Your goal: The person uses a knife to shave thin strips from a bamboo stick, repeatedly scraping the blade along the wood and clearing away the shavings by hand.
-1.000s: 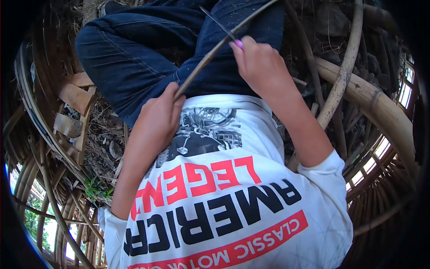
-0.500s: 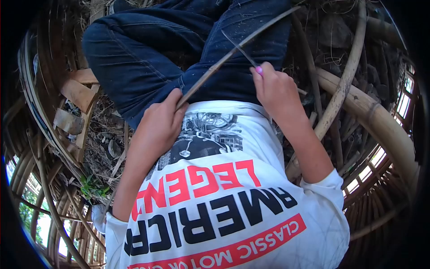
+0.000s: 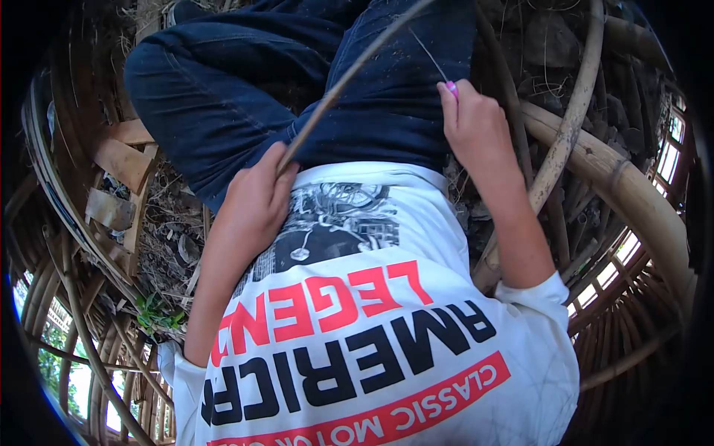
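My left hand is closed around the lower end of a long, thin brown stick, close to my waist. The stick slants up and to the right over my dark jeans, bending slightly, and its far end passes out of the top of the view. In my right hand is a knife with a pink handle. Its narrow blade points up and left, apart from the stick, above the thigh. My fingers cover most of the handle.
Thick bamboo poles and a thinner curved pole lie to the right. Flat wooden pieces, dry debris and a small green plant are at left. Slatted bamboo walls surround the place.
The knife has moved right and up, away from the stick it crossed before. The stick has shifted left and upward with my left hand.
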Motion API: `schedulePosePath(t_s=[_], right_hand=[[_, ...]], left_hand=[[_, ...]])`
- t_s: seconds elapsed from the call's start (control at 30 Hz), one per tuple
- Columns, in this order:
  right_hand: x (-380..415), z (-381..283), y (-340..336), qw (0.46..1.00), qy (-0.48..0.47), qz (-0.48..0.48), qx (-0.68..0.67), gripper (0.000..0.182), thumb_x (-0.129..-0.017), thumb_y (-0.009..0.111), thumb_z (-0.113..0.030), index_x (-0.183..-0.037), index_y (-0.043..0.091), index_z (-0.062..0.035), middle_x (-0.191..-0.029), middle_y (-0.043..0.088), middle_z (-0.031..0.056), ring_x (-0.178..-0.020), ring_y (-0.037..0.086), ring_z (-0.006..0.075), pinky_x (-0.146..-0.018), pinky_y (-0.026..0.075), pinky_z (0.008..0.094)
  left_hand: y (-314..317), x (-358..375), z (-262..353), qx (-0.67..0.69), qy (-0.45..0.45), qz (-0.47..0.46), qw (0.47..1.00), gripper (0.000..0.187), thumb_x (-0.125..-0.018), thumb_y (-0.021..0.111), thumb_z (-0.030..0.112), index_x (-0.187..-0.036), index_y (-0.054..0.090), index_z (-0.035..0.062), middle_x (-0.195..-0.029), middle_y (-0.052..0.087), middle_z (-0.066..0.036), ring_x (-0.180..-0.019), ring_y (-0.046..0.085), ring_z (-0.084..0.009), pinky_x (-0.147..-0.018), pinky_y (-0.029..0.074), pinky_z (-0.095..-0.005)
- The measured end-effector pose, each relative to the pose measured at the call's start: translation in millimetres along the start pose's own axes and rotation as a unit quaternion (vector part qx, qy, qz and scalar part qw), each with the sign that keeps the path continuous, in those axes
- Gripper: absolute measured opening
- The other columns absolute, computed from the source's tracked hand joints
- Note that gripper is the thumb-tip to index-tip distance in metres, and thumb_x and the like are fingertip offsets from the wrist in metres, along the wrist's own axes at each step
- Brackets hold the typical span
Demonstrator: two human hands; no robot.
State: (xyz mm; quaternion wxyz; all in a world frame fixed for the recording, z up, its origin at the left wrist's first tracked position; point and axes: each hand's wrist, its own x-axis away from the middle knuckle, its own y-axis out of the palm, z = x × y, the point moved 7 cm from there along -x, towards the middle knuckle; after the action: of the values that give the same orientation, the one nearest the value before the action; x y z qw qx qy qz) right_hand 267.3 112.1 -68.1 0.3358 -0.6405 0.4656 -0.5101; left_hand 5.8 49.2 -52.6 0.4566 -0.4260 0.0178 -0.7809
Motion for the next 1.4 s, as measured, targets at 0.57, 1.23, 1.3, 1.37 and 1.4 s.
schedulePosePath(t_s=[0.57,1.23,1.3,1.37,1.4], right_hand=[[11.2,-23.5,-47.5,0.927,-0.007,0.050,-0.371,0.024,-0.098,0.046,-0.018,-0.091,0.056,0.0032,-0.065,0.055,0.0174,-0.055,0.053,0.0210,-0.054,0.042,0.0333],[6.8,-52.1,11.4,0.961,-0.129,0.145,-0.195,0.025,-0.096,0.055,-0.025,-0.082,0.055,-0.0045,-0.060,0.063,0.0175,-0.056,0.065,0.0340,-0.049,0.053,0.0409],[9.1,-48.6,7.0,0.966,-0.119,0.137,-0.184,0.026,-0.097,0.055,-0.026,-0.082,0.056,-0.0045,-0.060,0.063,0.0172,-0.056,0.066,0.0336,-0.049,0.053,0.0402],[13.5,-45.2,2.3,0.972,-0.117,0.115,-0.168,0.027,-0.097,0.055,-0.027,-0.083,0.056,-0.0043,-0.060,0.063,0.0167,-0.057,0.067,0.0325,-0.049,0.054,0.0384],[14.8,-42.3,-1.1,0.973,-0.109,0.118,-0.166,0.027,-0.097,0.055,-0.027,-0.083,0.056,-0.0043,-0.060,0.063,0.0167,-0.057,0.067,0.0325,-0.049,0.054,0.0384]], left_hand=[[1.1,-1.3,5.3,0.021,-0.001,-0.043,0.999,0.032,-0.103,0.044,0.025,-0.085,0.046,-0.0019,-0.067,0.048,-0.020,-0.060,0.044,-0.0317,-0.060,0.037,-0.0399],[-0.7,2.0,15.4,0.048,0.006,-0.205,0.978,0.037,-0.102,0.038,0.033,-0.092,0.052,0.0003,-0.067,0.046,-0.006,-0.066,0.044,-0.0151,-0.062,0.036,-0.0314],[2.1,4.7,6.5,0.091,-0.022,-0.211,0.973,0.038,-0.102,0.041,0.033,-0.111,0.055,-0.0007,-0.083,0.051,-0.001,-0.076,0.043,-0.0090,-0.066,0.035,-0.0243],[3.0,9.9,9.3,0.133,-0.038,-0.186,0.973,0.033,-0.103,0.040,0.031,-0.103,0.053,0.0010,-0.075,0.044,0.001,-0.069,0.039,-0.0079,-0.061,0.032,-0.0245],[0.5,10.9,9.2,0.179,-0.059,-0.149,0.971,0.031,-0.103,0.039,0.030,-0.094,0.050,0.0027,-0.067,0.038,0.002,-0.063,0.035,-0.0068,-0.056,0.030,-0.0248]])
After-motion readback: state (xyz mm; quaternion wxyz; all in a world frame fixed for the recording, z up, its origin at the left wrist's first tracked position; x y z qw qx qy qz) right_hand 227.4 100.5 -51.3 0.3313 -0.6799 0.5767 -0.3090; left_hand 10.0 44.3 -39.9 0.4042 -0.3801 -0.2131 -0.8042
